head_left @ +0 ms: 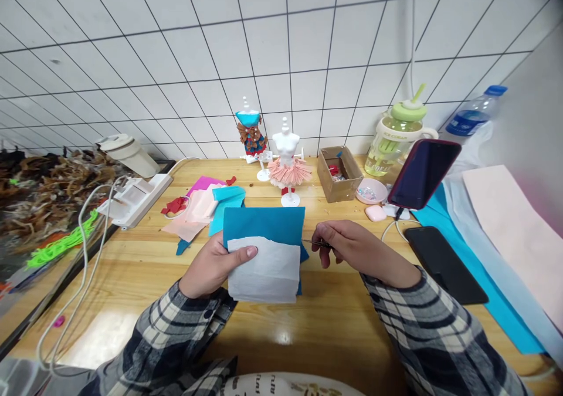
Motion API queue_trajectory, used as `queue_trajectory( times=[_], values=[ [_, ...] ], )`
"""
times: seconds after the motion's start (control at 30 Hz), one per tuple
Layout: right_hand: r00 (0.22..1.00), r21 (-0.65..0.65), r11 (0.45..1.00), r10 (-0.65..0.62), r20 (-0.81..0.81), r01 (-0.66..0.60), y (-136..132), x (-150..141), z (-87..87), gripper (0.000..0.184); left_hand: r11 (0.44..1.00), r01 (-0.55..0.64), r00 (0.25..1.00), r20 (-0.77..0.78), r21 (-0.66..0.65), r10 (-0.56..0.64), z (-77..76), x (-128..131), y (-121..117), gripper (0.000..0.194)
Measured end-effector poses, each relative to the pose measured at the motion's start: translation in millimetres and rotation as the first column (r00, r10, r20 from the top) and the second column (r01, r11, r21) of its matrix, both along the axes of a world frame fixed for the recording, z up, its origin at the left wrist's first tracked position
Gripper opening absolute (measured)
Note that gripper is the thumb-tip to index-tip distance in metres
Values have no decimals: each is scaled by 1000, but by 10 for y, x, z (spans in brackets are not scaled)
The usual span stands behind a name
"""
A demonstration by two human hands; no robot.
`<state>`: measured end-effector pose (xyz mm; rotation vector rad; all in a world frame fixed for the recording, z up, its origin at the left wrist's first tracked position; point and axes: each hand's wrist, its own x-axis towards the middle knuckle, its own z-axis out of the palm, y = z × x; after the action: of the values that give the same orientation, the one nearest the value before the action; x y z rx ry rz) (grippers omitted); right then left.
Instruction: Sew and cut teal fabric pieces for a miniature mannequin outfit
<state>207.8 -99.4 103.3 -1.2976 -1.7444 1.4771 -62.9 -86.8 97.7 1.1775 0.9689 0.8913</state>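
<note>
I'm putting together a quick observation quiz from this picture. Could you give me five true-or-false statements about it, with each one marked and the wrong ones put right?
1. The left hand has its thumb on the white sheet. True.
2. The white sheet is behind the blue sheet. False: the white sheet is in front, covering part of the blue one.
3. The right hand holds what look like scissors. True.
4. The cardboard box is closed. False: the cardboard box is open at the top, with red pieces inside.
5. The green-lidded bottle stands left of the blue-capped bottle in the picture. True.
</note>
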Motion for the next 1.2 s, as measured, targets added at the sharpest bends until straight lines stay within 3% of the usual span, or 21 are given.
queue_trajectory(
  times=[0.23,0.4,0.67,1.2],
  values=[
    [999,14,999,44,8,-45,-3,-55,-45,47,1000,17,1000,-14,2,-17,-1,14,-17,26],
    [996,42,998,35,77,-38,-24,-89,17,49,999,45,998,-54,4,-44,-19,16,-25,29],
    [983,125,992,-17,184,-7,-58,-106,62,48,999,39,992,-125,37,-34,-37,5,-17,31],
    [968,242,970,-83,237,24,-66,-120,86,45,997,29,970,-241,69,-12,25,31,-33,32]
  ],
)
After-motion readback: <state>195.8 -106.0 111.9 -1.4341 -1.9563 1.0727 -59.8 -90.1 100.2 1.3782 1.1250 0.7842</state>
